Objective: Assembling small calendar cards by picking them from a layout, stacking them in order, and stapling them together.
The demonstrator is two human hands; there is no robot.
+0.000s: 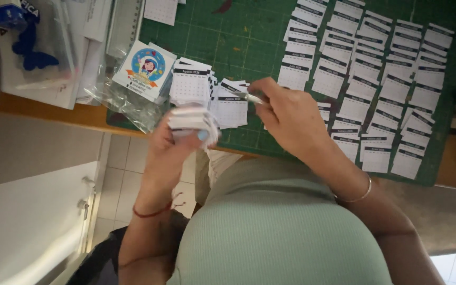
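1. Head view, looking down over a pale green top: a person works at a green cutting mat (249, 47) laid on a wooden table (48, 113), sorting small printed calendar sheets.

2. Left hand (178, 142) is clenched around a thick stack of sheets (192, 122), thumb pressed across the lower edge; a red cord sits at that wrist.

3. Right hand (288, 113) pinches a single small sheet (252, 98) between thumb and fingertips, held just above the mat and just beside the loose piles (207, 89) of the same sheets. A thin bracelet circles that wrist.

4. Rows of sheets (376, 74), each white with a dark header band, lie overlapping across the right half of the mat, well apart from the held stack.

5. Round-badge card (146, 67) in a clear plastic sleeve rests at the mat's left edge, near the piles; a clear bag with blue shapes (30, 45) lies farther left on the table.

6. Judged by their look, the sheets are thin paper: very light, limp, easily creased or scattered by a draught. A single one is best nipped at an edge or corner; the stack wants a firm squeeze across its faces so that none slip out.
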